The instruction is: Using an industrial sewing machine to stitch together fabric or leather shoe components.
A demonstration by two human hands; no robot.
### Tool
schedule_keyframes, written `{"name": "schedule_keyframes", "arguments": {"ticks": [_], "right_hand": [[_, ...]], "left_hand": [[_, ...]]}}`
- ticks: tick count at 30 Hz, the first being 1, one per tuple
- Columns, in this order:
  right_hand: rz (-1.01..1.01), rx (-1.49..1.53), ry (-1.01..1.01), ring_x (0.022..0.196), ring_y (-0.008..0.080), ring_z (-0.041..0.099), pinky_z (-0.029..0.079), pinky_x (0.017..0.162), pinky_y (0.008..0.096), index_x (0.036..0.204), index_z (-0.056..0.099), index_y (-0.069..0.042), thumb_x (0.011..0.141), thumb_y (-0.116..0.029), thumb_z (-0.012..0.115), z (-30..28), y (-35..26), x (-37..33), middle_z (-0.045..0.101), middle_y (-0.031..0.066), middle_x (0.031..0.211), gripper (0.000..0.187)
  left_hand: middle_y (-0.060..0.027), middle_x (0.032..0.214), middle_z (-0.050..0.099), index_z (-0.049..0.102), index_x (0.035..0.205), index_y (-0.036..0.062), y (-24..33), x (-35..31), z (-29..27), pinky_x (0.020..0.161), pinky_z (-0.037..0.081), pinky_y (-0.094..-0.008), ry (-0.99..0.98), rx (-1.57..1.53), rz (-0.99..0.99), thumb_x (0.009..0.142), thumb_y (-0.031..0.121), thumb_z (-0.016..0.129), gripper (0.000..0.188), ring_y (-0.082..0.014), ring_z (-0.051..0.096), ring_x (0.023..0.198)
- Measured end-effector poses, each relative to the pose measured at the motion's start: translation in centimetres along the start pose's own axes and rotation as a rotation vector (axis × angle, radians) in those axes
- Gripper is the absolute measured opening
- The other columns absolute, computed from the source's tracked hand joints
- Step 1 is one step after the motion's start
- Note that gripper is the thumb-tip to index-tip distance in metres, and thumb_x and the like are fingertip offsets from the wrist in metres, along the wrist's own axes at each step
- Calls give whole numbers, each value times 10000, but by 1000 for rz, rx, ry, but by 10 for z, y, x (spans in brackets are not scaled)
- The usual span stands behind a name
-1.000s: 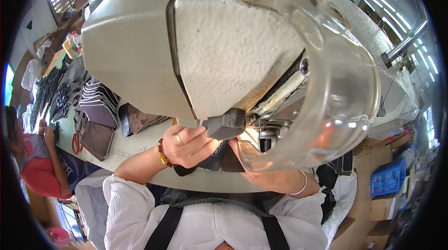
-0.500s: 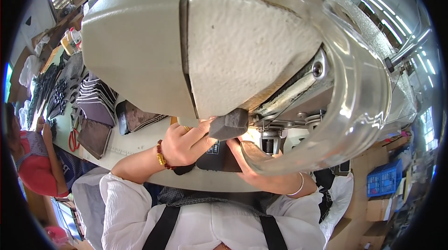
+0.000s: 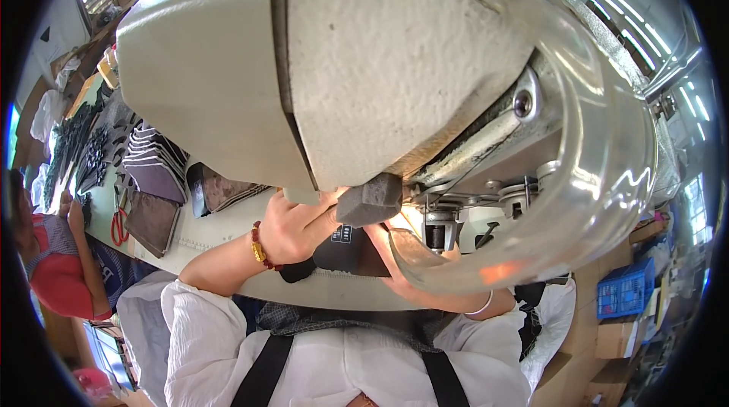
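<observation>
- Workpiece: we locate the dark flat piece [image 3: 351, 257] on the tabletop [image 3: 326, 293], below the machine head and between the two hands. Its near part bears a small pale print; its far edge is hidden from us.
- Left hand [image 3: 295, 226]: we observe it at the left of the dark flat piece, fingers bent and pointing inward. The fingertips are concealed, so we cannot determine whether they grip the material or only press on it. A beaded bracelet [image 3: 260, 247] encircles the wrist.
- Right hand [image 3: 389, 255]: we find it at the right edge of the dark flat piece, partly behind the clear guard [image 3: 607, 194]. We cannot determine its grip. A pale bangle [image 3: 483, 304] encircles the wrist.
- Block: we note a dark grey block [image 3: 370, 200] at the lower edge of the machine head [image 3: 205, 80], just in front of the left fingertips. Bright light shows to its right.
- Left side of tabletop: we identify a stack of pieces with white edges [image 3: 156, 166], a brown piece [image 3: 154, 222] near it, red-handled scissors [image 3: 119, 226] and a pile of black strips [image 3: 72, 145].
- Surroundings: we record a co-worker in red [image 3: 64, 266] at far left and a blue basket [image 3: 625, 289] at far right.
</observation>
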State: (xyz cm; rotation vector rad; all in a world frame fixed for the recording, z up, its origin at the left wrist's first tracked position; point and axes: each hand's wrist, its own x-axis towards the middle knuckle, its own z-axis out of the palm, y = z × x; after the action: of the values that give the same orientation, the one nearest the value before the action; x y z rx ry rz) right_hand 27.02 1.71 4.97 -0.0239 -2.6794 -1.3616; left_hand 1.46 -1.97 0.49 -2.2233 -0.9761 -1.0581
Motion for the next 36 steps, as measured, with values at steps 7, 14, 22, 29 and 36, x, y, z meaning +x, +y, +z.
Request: {"name": "schedule_keyframes", "arguments": {"ticks": [7,14,22,29,36], "right_hand": [[96,7,98,1251,304,640,636,940,491,1278,681,141,848,-201,550,-3,2,0,652,249,1352,565],[2,19,48,1236,299,647,625,941,515,1264,708,111,839,-214,571,-1,4,1,661,234,1349,552],[131,348,47,1209,321,665,601,870,568,1180,758,82,766,-279,644,-6,5,2,667,242,1332,561],[257,605,10,1295,366,630,532,1001,580,1323,662,104,854,-375,699,-4,4,4,605,252,1432,671],[301,604,12,1325,429,598,500,1070,518,1419,575,97,763,-319,818,-12,-3,3,547,283,1470,814]], "left_hand": [[-190,1143,745,754,980,-49,0,1,-1,722,596,-403,5,-90,-70,729,13,773,259,-313,728,979],[-191,1112,746,744,918,-45,-2,0,5,709,597,-399,60,-121,-71,670,-19,734,249,-309,730,948],[-155,1093,742,762,941,-15,-10,3,-2,731,583,-391,28,-173,-23,696,18,746,248,-301,708,959],[-134,1109,734,765,1004,0,-13,3,3,758,578,-396,25,-194,-68,758,28,750,248,-300,703,968],[-110,1112,729,757,999,14,-13,4,-5,798,577,-411,-16,-222,-54,707,35,740,293,-309,697,989]]}}
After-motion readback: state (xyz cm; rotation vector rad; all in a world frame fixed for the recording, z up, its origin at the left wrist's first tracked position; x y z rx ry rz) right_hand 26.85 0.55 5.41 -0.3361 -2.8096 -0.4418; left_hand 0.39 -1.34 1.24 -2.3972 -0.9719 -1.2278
